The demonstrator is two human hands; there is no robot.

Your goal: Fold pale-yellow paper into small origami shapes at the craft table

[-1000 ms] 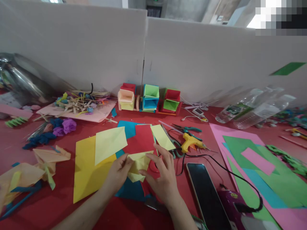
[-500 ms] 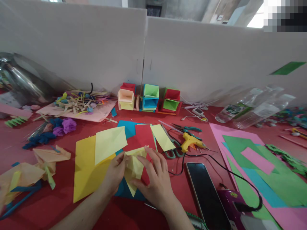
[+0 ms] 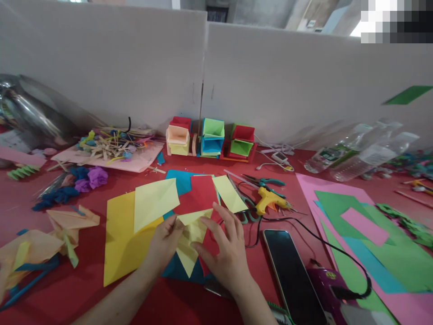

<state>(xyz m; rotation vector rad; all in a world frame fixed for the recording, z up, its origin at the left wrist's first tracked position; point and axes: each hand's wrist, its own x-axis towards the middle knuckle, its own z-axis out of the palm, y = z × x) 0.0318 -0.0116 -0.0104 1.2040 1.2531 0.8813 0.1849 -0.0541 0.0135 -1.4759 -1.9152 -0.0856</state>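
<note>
A folded piece of pale yellow paper (image 3: 189, 243), pointed at its lower end, is held over the middle of the red table. My left hand (image 3: 165, 241) pinches its upper left edge between thumb and fingers. At the paper's right side is my right hand (image 3: 225, 248), its fingers curved and spread apart, with thumb and fingertips close to the folds. Whether those fingertips press on the paper is hard to tell. Beneath lie a yellow sheet (image 3: 125, 253), a pale yellow sheet (image 3: 155, 201), red paper (image 3: 199, 194) and blue paper (image 3: 177, 180). Another pale yellow piece (image 3: 230, 194) lies beyond my right hand.
Scissors (image 3: 250, 214), pliers (image 3: 270, 182) and a yellow glue gun (image 3: 269, 201) lie right of the papers. A phone (image 3: 294, 275) sits nearer, beside a purple device (image 3: 324, 289) with a black cord. Folded paper boxes (image 3: 211, 144) stand against the white partition (image 3: 101, 67). Plastic bottles (image 3: 338, 155) lean at right.
My right hand has shifted slightly right, its thumb and index finger drawing back across the paper. The paper has moved a little right, still in my left hand.
</note>
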